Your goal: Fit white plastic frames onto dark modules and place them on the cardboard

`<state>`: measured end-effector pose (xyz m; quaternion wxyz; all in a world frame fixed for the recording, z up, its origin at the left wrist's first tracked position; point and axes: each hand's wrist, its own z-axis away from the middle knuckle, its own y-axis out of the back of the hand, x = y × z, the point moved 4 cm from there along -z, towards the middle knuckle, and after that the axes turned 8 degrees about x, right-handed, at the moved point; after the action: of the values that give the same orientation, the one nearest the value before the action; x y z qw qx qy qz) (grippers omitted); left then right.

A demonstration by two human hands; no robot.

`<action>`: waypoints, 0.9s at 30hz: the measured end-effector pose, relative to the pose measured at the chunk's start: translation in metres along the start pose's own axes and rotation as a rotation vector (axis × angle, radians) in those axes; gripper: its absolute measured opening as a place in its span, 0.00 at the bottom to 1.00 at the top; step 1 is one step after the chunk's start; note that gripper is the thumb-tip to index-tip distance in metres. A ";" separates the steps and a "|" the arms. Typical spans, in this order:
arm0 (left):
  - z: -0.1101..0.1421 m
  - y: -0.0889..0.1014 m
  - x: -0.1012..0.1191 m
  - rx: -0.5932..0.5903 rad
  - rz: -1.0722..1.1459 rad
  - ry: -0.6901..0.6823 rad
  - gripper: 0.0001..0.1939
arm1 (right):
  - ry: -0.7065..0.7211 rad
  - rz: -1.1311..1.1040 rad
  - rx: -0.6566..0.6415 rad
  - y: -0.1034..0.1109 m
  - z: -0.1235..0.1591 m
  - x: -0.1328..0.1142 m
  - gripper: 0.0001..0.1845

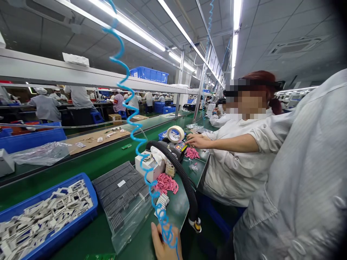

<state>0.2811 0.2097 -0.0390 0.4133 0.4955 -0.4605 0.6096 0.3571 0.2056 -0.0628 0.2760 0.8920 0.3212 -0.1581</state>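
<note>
At the bottom edge is what looks like my right hand [166, 245], thumb side to the left, low over the green bench. A blue coiled air hose [141, 139] hangs in front of it, so its fingers are partly hidden, and whether they hold anything does not show. My left hand is out of view. Just beyond the right hand lie small white pieces [163, 201] in a stack and a heap of pink pieces [166, 183]. To its left sits a grey ribbed tray [121, 191] partly under clear plastic.
A blue bin [93, 195] of white plastic frames stands at left. A black flexible hose [181, 173] arches over the bench edge. Beside me, a person in a white coat [303, 173] reaches toward a tape-topped device [180, 147]; another person [233, 169] sits beyond. A green circuit board [100, 257] lies at the bottom.
</note>
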 end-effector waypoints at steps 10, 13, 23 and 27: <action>0.004 0.001 0.003 0.033 -0.043 -0.066 0.17 | -0.002 -0.023 0.016 0.001 -0.001 -0.001 0.23; 0.004 0.003 0.005 0.034 -0.067 -0.073 0.17 | 0.011 -0.021 0.026 0.001 -0.001 -0.002 0.23; 0.005 -0.003 0.005 0.025 -0.019 -0.036 0.17 | 0.000 -0.008 -0.005 0.003 -0.002 -0.002 0.23; 0.004 -0.003 0.006 0.033 0.002 -0.017 0.18 | 0.013 -0.010 -0.011 0.002 -0.002 -0.001 0.24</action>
<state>0.2835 0.2067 -0.0328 0.4003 0.5070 -0.4543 0.6134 0.3575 0.2047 -0.0599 0.2781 0.8898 0.3284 -0.1521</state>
